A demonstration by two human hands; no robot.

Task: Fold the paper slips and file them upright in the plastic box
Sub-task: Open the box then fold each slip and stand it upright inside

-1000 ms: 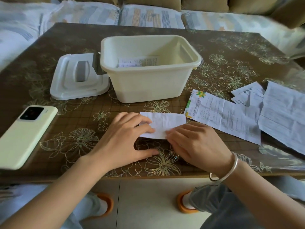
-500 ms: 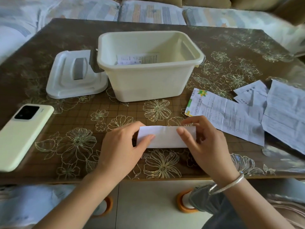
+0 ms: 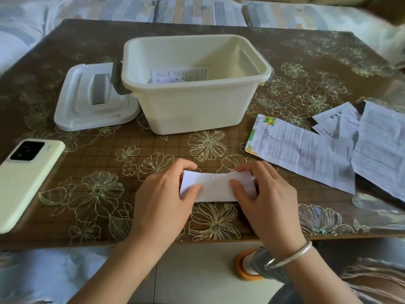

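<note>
A folded white paper slip [image 3: 215,185] is held just above the table near its front edge. My left hand [image 3: 163,200] pinches its left end between thumb and fingers. At the other end, my right hand [image 3: 266,198] pinches the slip the same way. The cream plastic box [image 3: 197,106] stands open behind them at the table's middle. Inside it, folded slips [image 3: 179,75] stand upright against the back left. Several unfolded printed sheets [image 3: 306,152] lie to the right of the box.
The box's white lid [image 3: 96,99] lies flat to the left of the box. A pale green phone [image 3: 26,178] rests face down at the front left. The table [image 3: 65,194] has a brown floral cover. Sofa cushions [image 3: 197,12] run behind it.
A second ago both hands pressed the slip flat on the table. They have since lifted it and pinch it by its two ends.
</note>
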